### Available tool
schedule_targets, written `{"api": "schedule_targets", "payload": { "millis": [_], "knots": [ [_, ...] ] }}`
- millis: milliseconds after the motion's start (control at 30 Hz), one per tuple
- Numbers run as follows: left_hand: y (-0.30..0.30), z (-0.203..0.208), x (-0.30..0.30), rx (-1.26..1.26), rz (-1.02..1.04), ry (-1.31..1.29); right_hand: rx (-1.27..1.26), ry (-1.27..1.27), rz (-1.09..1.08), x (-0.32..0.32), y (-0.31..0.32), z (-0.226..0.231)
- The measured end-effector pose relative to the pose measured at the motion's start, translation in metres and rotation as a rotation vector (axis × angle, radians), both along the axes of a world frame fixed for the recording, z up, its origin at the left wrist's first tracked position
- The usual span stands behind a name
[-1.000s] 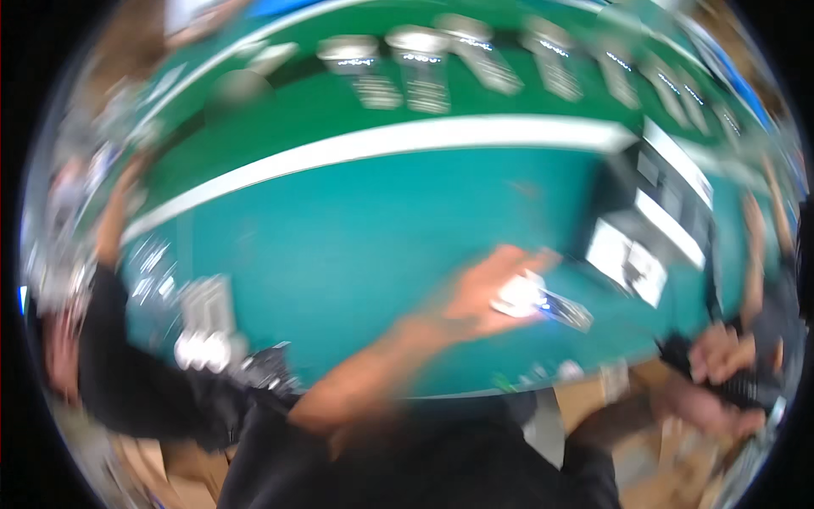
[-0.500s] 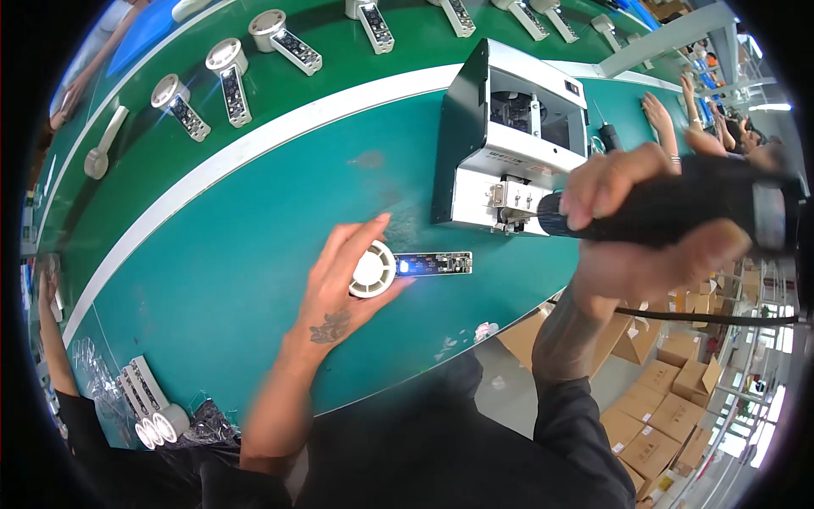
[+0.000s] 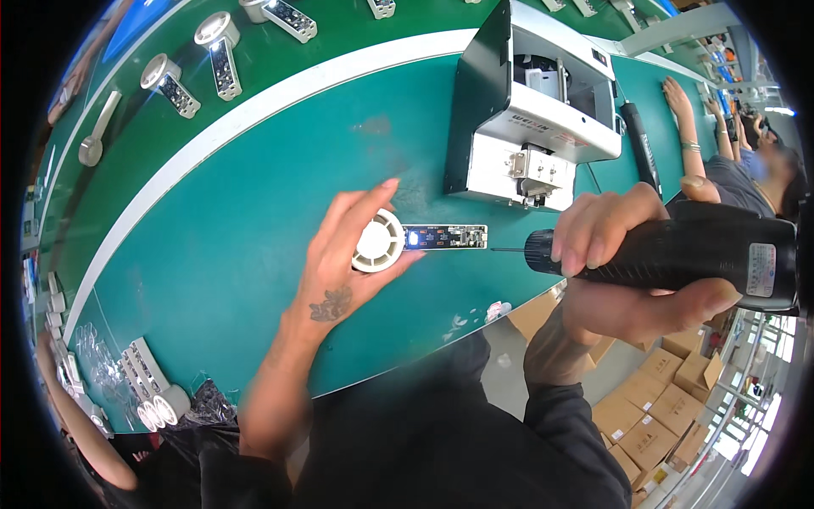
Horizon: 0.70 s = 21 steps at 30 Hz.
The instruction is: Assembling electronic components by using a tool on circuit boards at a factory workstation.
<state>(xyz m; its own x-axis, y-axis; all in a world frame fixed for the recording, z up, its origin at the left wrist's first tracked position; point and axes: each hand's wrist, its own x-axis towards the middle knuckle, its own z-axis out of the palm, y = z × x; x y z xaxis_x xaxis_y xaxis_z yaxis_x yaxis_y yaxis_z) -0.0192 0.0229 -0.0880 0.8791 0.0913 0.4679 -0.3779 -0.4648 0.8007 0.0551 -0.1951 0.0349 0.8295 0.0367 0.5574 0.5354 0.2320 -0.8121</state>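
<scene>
My left hand (image 3: 343, 254) is closed around the round, spoked white head of a handheld fan (image 3: 379, 241). The fan's handle points right, its circuit board bare and a bluish-white light glowing near the head. My right hand (image 3: 623, 263) grips a black electric screwdriver (image 3: 678, 254) held level. Its thin bit points left at the end of the fan's handle, with a small gap between them. Whether a screw sits on the tip is too small to tell. Behind the screwdriver stands a silver-and-black screw feeder (image 3: 534, 119) on the green bench.
Several similar fans with bare boards, one of them (image 3: 225, 68), line the green strip beyond a white divider (image 3: 254, 127). More fans (image 3: 153, 390) lie by clear plastic at the lower left. A black pen-shaped tool (image 3: 642, 148) lies right of the feeder. Cartons (image 3: 649, 416) stand lower right; other people's arms show on both sides.
My right hand has brought the screwdriver away from the screw feeder, and its bit now lines up with the fan's handle. My left hand keeps its hold. Fans on the strip have shifted left.
</scene>
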Motion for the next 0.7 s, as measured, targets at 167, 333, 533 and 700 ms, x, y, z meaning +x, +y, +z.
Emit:
{"api": "schedule_targets", "payload": {
  "millis": [167,333,533,700],
  "knots": [
    [-0.002,-0.002,0.0,-0.003,-0.011,0.022,-0.023,0.057,-0.126,-0.002,0.009,-0.008],
    [0.0,-0.002,0.0,0.005,-0.007,0.013,-0.04,0.08,-0.144,0.003,0.007,-0.018],
    [0.0,-0.001,0.002,-0.011,-0.007,0.063,0.118,-0.059,0.277,0.005,-0.029,-0.029],
    [-0.001,-0.004,0.007,-0.005,-0.01,0.082,0.246,-0.056,0.251,0.003,-0.003,-0.031]
  ]
}}
